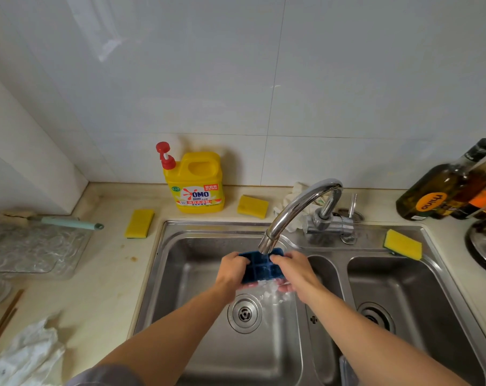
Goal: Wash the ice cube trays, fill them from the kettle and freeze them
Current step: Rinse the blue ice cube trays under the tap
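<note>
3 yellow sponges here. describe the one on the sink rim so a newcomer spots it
Find the double steel sink and follow its back rim right, past the tap. The sponge lies on the steel ledge behind the right basin. Unlike the two other sponges, which flank the detergent jug on the beige counter, it sits on metal.
</note>
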The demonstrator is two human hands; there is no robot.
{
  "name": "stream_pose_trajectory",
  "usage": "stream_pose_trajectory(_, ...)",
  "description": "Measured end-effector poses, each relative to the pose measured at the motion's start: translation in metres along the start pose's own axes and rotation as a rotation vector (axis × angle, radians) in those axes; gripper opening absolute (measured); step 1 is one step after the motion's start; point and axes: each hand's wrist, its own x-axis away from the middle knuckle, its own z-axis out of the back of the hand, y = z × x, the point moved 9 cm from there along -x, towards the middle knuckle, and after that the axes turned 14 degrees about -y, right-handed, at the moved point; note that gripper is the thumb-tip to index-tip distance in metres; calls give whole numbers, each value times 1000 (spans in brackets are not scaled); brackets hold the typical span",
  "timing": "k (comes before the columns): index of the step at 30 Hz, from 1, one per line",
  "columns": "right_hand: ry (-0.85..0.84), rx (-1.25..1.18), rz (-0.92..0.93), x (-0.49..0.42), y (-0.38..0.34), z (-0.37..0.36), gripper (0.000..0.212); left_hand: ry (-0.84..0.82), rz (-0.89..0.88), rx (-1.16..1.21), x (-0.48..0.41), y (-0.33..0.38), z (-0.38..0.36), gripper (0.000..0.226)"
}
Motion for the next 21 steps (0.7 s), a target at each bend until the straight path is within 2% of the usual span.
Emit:
stream_pose_trajectory(4,26,78,78,4,-11,-3,11,66,-4,-87,1,7,0,24)
stream_pose_trajectory(9,144,4,0,6,-3,14,12,-16,-126,-259,2,22,-17,9)
stream_pose_trajectory(14,63,-5,47,3,-6,-3,8,74,-31,-138,0,10,0,25)
stream_pose_trajectory(18,-40,12,43,4,-7,-15,27,44,10,-44,-3,6,4,19)
stream_pose_trajectory(21,-62,-266,-54,11,8,-8,45,-94,8,52,-3,5,-6,20)
